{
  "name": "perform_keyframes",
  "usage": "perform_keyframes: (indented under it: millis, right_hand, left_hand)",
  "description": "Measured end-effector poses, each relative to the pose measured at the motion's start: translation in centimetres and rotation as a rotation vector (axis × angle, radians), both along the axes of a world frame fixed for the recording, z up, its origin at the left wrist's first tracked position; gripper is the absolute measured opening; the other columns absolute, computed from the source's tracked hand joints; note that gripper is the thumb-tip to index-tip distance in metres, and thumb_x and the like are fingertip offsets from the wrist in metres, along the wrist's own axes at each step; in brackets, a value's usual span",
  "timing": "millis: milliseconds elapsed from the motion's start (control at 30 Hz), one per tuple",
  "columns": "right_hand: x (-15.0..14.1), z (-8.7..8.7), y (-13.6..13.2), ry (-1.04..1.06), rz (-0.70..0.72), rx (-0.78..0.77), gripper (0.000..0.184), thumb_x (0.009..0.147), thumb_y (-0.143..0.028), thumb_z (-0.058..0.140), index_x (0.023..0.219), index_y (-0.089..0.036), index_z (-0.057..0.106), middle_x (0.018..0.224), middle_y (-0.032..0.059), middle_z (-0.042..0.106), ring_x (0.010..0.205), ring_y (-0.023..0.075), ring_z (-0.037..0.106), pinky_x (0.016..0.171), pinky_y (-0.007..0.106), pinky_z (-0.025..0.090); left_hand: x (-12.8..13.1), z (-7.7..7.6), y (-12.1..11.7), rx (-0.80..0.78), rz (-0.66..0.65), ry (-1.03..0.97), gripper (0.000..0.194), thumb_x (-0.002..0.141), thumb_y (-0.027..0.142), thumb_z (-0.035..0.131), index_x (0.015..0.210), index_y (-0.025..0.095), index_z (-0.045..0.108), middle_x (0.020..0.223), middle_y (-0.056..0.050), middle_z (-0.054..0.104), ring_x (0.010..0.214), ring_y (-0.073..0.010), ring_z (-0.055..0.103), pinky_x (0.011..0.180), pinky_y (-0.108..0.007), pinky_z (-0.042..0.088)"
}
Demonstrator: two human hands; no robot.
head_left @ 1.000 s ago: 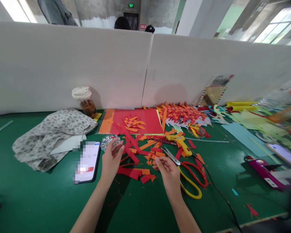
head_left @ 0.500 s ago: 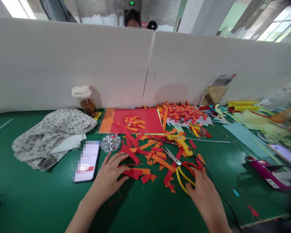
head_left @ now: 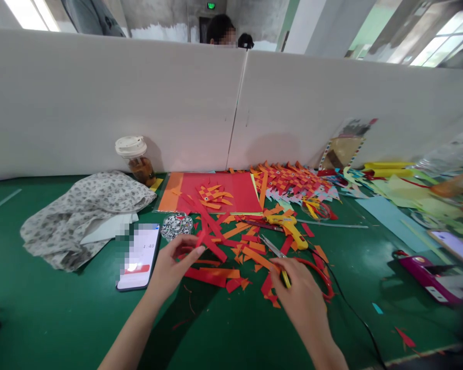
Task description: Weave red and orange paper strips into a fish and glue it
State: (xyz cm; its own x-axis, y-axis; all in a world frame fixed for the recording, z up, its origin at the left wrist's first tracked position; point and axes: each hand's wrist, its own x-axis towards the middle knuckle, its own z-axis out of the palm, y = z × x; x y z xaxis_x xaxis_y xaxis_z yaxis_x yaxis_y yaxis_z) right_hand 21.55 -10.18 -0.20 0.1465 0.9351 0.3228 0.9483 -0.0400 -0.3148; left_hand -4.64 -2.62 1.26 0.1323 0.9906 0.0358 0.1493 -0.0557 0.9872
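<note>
My left hand [head_left: 179,259] is closed, with a narrow red paper strip [head_left: 201,237] pinched upright between its thumb and fingers. Beneath it lie a folded red strip [head_left: 206,276] and an orange piece. My right hand [head_left: 299,288] reaches over the scissors [head_left: 273,245], its thumb and forefinger curled at the near end of an orange paper strip [head_left: 256,255]. The scissors' yellow handle shows through the gap in these fingers, the red handle [head_left: 327,282] beside the hand. Cut red and orange scraps lie between both hands.
A yellow glue gun [head_left: 287,226] trails a black cable. Behind are a red folder [head_left: 239,192] with a small woven paper fish, and a pile of woven paper fish [head_left: 293,177]. A phone [head_left: 139,257], patterned cloth [head_left: 81,216] and lidded cup [head_left: 139,159] stand left; a purple power strip [head_left: 424,277] lies right.
My left hand has lifted a red strip off the heap. My right hand has slid left from the scissors' handles to the orange strip; the scissors stay in place.
</note>
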Motion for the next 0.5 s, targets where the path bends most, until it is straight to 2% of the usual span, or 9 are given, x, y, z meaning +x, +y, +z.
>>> perform_keyframes:
  millis: [100,200,333,500]
  right_hand:
    - [-2.8,-0.3,1.2,0.047,0.107,-0.104,0.014,0.086,-0.029,0.046,0.087,-0.02,0.058,0.086,0.0049,0.062,0.084,0.0208,0.058,0.071,0.031,0.046]
    - [-4.8,-0.8,2.2,0.046,0.179,-0.215,0.011,0.081,-0.029,0.056,0.087,-0.02,0.059,0.086,0.0047,0.06,0.085,0.0222,0.058,0.067,0.031,0.047]
    - [-6.1,-1.2,3.0,0.017,0.217,-0.264,0.012,0.071,-0.021,0.067,0.076,-0.021,0.056,0.081,0.0026,0.059,0.082,0.023,0.057,0.063,0.031,0.047]
    - [-5.9,-1.1,3.1,0.034,0.225,-0.263,0.014,0.074,-0.028,0.065,0.07,-0.022,0.054,0.076,0.0012,0.058,0.077,0.0205,0.057,0.061,0.029,0.046]
  left_hand:
    - [1.3,-0.2,0.4,-0.175,0.062,-0.339,0.019,0.073,0.032,0.069,0.085,0.021,0.059,0.08,0.002,0.061,0.075,-0.0126,0.063,0.062,-0.018,0.046]
    - [2.2,-1.2,0.6,-0.34,0.008,-0.55,0.027,0.074,0.033,0.069,0.095,0.023,0.057,0.08,0.002,0.064,0.068,-0.0126,0.065,0.053,-0.016,0.044]
    - [2.2,-2.3,0.6,-0.426,-0.072,-0.578,0.029,0.076,0.035,0.065,0.099,0.019,0.059,0.08,-0.004,0.07,0.073,-0.0175,0.068,0.058,-0.02,0.048]
    - [1.8,-2.4,0.5,-0.388,-0.129,-0.506,0.032,0.075,0.036,0.065,0.101,0.016,0.062,0.092,-0.01,0.071,0.085,-0.0228,0.067,0.061,-0.021,0.048]
